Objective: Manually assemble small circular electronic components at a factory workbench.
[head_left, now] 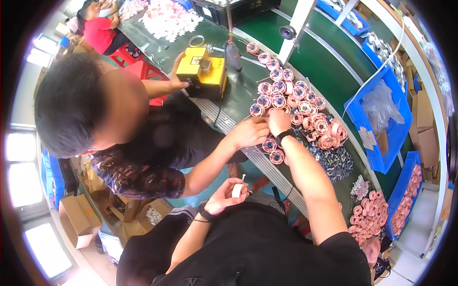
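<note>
My left hand [223, 197] is closed on a pink ring-shaped plastic part [239, 191] with a pale band, held up in front of my body. A short white piece sticks up from the part. My right hand [278, 121] reaches over the bench to the near-left edge of a group of round pink parts [278, 101] with dark insides. Its fingers are curled down, and what they pinch is hidden. Right beside it is a co-worker's hand [251, 132], almost touching mine. The co-worker's other hand [178, 74] rests against a yellow and black box [202, 69].
A heap of small dark blue parts [334, 163] and a pile of pink pieces [368, 213] lie to the right. Blue bins [389, 159] stand along the far right. A hanging grey tool [233, 55] is beside the yellow box. White-pink pieces [169, 20] cover the far bench.
</note>
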{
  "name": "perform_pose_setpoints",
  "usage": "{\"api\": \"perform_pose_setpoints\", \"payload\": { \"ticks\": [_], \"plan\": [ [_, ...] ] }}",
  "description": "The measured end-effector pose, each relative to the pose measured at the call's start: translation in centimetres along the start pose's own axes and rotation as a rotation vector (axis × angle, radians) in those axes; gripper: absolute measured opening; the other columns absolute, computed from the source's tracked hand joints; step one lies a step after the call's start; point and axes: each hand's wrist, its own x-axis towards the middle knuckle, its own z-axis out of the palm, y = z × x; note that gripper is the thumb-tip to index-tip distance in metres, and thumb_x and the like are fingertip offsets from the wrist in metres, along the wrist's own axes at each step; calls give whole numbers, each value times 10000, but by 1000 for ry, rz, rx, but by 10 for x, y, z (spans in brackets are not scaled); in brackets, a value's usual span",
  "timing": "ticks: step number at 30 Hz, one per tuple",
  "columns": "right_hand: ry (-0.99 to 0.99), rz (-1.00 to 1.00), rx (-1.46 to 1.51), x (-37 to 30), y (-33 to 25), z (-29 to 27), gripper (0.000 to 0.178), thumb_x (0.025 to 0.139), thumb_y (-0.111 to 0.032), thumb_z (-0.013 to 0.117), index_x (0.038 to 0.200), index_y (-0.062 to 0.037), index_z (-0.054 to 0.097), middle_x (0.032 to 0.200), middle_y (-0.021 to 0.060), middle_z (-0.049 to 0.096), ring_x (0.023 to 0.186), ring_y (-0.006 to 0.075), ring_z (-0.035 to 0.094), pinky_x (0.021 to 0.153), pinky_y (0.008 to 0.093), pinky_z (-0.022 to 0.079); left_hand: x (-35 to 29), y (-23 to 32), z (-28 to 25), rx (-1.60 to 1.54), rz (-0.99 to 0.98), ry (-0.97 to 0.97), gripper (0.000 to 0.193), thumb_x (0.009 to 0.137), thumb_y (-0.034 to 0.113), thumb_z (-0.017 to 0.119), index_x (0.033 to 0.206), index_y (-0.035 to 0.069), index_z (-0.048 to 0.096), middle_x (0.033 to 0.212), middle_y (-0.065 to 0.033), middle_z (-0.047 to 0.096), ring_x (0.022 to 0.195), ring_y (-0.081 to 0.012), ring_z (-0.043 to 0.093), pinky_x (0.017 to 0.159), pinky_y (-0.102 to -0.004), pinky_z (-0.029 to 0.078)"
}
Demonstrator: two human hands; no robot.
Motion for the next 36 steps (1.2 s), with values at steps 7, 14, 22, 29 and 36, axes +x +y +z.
{"api": "perform_pose_setpoints", "payload": {
  "ticks": [7,14,22,29,36],
  "plan": [
    [-121,-193,-11,27,-1,-32,127,755,-217,651,766,-128,741,759,143,675,753,328,660,675,420,522,0,26,-30,-50,32,-21,588,802,45,717,1290,22,390,1140,-91,541,1015,-201,573,952,-339,449],
    [121,111,569,9,19,-45,281,794,-301,674,901,-45,718,820,139,704,769,273,687,720,349,530,9,27,-21,-26,2,-113,608,805,29,704,1314,49,372,1234,-106,519,1081,-221,564,957,-339,452],
    [-21,293,979,-170,-4,-28,239,903,-237,640,918,-1,681,693,2,633,640,70,552,597,246,456,19,26,-2,-4,-24,-187,765,798,79,723,1424,63,284,1294,-148,492,1171,-278,533,996,-365,424],
    [-349,164,1362,-236,-32,-45,273,989,-218,514,1035,20,639,877,18,642,775,73,574,691,230,476,38,22,25,48,-103,-246,644,824,53,702,1377,23,373,1167,-88,554,1094,-220,555,927,-326,446],
    [-379,114,1328,-247,-13,-55,219,944,-163,577,1004,28,666,869,42,661,781,93,598,688,242,469,44,15,41,91,-126,-261,570,842,26,686,1344,28,416,1144,-64,558,1054,-138,555,916,-269,459]
  ]
}}
